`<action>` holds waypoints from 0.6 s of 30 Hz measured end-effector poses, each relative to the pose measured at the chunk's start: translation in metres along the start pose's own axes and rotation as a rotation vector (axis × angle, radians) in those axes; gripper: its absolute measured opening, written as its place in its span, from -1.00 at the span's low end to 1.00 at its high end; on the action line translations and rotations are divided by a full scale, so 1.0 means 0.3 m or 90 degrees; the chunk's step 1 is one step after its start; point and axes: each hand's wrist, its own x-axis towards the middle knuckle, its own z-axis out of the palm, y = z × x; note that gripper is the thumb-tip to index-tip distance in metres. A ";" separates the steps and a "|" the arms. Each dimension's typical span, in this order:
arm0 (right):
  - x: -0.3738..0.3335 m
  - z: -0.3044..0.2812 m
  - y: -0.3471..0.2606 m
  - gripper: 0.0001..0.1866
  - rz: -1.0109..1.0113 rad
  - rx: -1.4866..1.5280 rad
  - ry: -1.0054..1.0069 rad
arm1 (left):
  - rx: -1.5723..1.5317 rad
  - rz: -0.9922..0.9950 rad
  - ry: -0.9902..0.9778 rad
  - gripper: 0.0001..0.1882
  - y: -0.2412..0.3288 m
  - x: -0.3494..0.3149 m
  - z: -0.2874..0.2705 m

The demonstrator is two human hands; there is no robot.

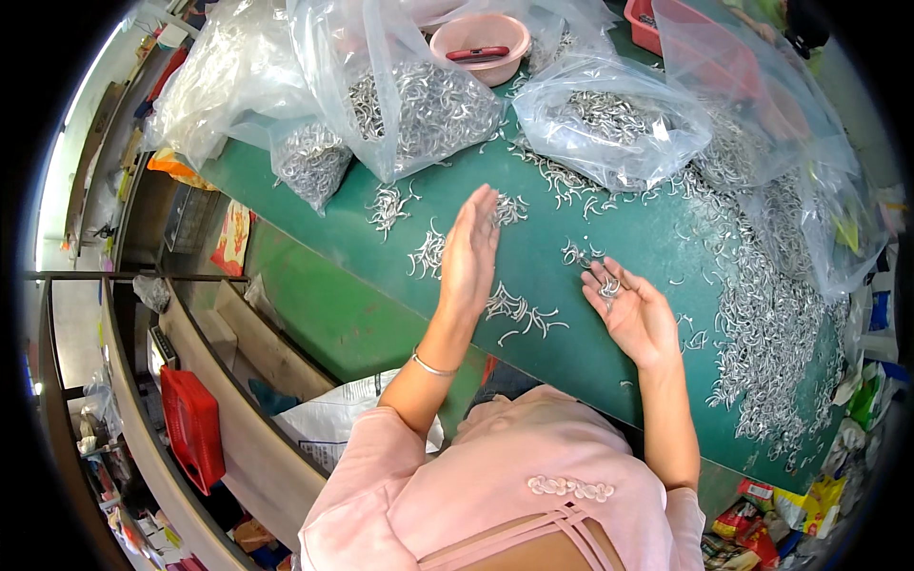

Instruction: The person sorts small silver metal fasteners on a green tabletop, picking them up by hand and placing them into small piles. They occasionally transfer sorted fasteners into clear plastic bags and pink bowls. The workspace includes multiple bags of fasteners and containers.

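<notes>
My left hand [469, 252] stands on edge over the green tabletop [381, 271], its fingers stretched out and held together, with nothing seen in it. Beside it lie small piles of silvery, curved metal pieces [428, 251], one pile partly hidden behind the hand. To the right, my right hand [636, 319] is turned palm up with its fingers a little bent. A few of the curved metal pieces [607, 287] rest on those fingers. Just beyond the fingertips is another small cluster [575, 254], and a loose pile [521, 308] sits between my hands.
Clear plastic bags [424, 119] filled with metal pieces line the far side, one bag [609, 119] lying open. A pink bowl [481, 43] holds a red object. A large heap of pieces [771, 333] covers the table's right side. Shelving [238, 400] stands left, with a red basket [190, 428].
</notes>
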 end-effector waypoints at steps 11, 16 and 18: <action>-0.044 -0.031 0.008 -0.52 -0.003 0.130 -0.086 | 0.066 0.035 -0.009 -0.66 -0.049 -0.136 0.027; -0.044 -0.047 0.020 -0.55 -0.026 0.103 -0.097 | 0.132 -0.050 -0.080 -0.74 -0.108 -0.217 0.058; -0.033 -0.082 0.027 -0.56 -0.027 0.071 -0.113 | 0.153 -0.029 -0.067 -0.75 -0.102 -0.225 0.066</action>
